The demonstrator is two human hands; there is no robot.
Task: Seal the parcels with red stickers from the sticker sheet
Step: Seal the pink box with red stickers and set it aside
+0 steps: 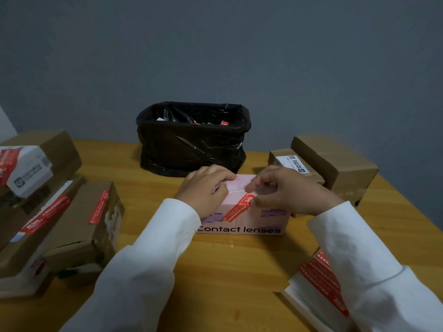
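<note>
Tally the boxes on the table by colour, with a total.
Brown cardboard boxes: 6
Pink contact-lens box: 1
White printed box: 1
Total: 8, counting only boxes I can tell apart; the left stack may hide more.

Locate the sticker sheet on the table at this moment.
In the head view, the sticker sheet lies at the table's near right edge, partly under the right sleeve, nearer the person than the pink box.
</note>
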